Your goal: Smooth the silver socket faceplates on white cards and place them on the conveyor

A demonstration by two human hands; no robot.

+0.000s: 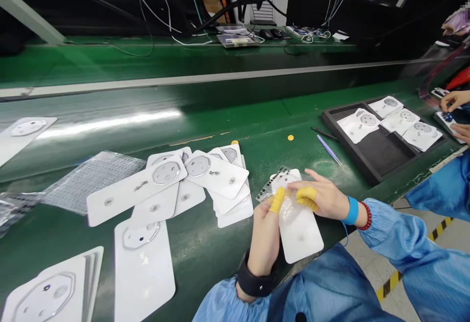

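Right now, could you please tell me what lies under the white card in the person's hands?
Green belt shows around the edges of the white card; directly beneath, the card and the left hand hide everything.

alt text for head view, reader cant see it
A person's left hand and right hand, with yellow finger cots, hold a white card with clear film on it over a green belt. More white cards lie to the left; a black foam tray of cards sits to the right.

Three finger cots (277, 199); four cards (400, 121) in black tray (378, 153)
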